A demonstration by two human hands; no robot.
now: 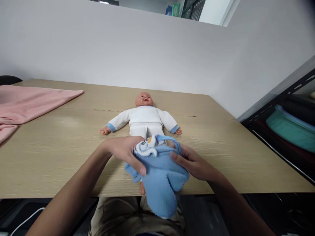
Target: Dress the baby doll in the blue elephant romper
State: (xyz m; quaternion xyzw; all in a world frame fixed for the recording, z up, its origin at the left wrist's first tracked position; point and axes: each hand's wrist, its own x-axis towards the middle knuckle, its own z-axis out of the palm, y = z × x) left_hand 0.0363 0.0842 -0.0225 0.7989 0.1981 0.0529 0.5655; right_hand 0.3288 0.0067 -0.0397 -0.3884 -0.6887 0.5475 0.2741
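A light blue fleecy baby garment (159, 177) with a white and orange animal patch hangs between my hands, over the table's front edge. My left hand (129, 152) grips its left side, thumb on top. On the other side, my right hand (190, 160) holds the cloth near its blue-trimmed opening, with some fingers hidden inside or behind it. Beyond the garment a baby doll (146, 114) lies on its back, head toward the wall, arms spread. It wears a white top and white trousers with blue cuffs. The garment covers most of its legs; one foot shows below.
A pink cloth (36, 101) lies on the left of the wooden table (73, 164). To the right stands a dark metal shelf (275, 157) holding a folded teal item (292, 129). A white wall (123, 49) rises behind the table.
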